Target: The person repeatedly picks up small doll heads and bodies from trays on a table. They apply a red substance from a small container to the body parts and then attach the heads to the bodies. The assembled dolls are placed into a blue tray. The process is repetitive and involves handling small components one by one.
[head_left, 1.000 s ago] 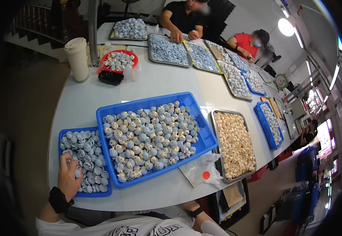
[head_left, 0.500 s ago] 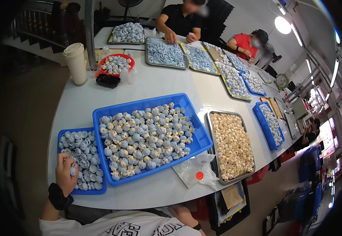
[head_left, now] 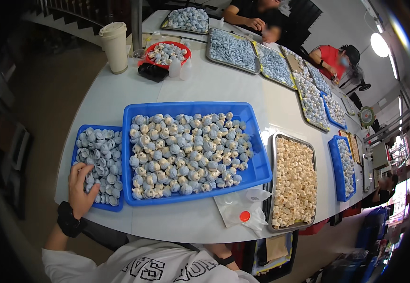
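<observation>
My left hand (head_left: 81,192) reaches over the small blue tray (head_left: 74,152) at the left. Its thumb and fingers are spread above grey-blue cup-shaped pieces (head_left: 105,147), and nothing shows held in it. My right hand (head_left: 217,250) is low by the table's front edge, partly covered by my white shirt; its fingers are hidden. Beside the small tray stands a large blue tray (head_left: 257,177) holding many small round pieces (head_left: 186,155), part cream and part grey-blue.
To the right, a metal tray (head_left: 274,221) holds cream pieces; a clear bag with a red cap (head_left: 244,216) lies before it. Farther back are a cream tumbler (head_left: 114,49), a red basket (head_left: 186,55) and filled trays (head_left: 235,70). Two people work across the table.
My left hand has opened its fingers; the grey-blue piece seen in it before no longer shows there. The whole view has shifted, with the trays appearing farther right.
</observation>
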{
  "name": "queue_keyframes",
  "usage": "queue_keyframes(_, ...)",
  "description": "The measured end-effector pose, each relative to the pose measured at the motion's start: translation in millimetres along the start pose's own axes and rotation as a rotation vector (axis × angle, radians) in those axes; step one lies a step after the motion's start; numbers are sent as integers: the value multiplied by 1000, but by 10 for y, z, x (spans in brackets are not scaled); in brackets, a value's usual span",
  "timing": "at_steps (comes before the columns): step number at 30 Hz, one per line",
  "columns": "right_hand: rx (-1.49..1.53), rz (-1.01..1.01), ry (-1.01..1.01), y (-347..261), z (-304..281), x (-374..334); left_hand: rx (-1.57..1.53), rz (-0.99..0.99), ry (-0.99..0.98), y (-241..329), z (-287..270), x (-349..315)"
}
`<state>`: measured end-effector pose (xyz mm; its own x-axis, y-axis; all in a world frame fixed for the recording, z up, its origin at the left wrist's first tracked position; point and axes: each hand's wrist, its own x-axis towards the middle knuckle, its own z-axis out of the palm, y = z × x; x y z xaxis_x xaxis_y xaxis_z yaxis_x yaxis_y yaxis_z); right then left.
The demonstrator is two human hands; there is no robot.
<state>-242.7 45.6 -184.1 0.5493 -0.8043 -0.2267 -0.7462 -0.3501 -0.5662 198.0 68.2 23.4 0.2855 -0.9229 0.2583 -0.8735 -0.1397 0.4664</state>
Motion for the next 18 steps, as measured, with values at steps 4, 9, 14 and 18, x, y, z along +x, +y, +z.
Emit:
queue_keyframes(4,18,35,15,-1,5,34,54,19,-14,-4,54,-13)
queue_keyframes(9,36,70,20,34,-23,11,156,32,10,-115,103,-42)
queue_keyframes(14,44,97,18,66,-38,-1,98,23,20,-60,131,4)
queue_keyframes(18,55,114,22,83,-34,6,38,33,66,-109,148,-16)
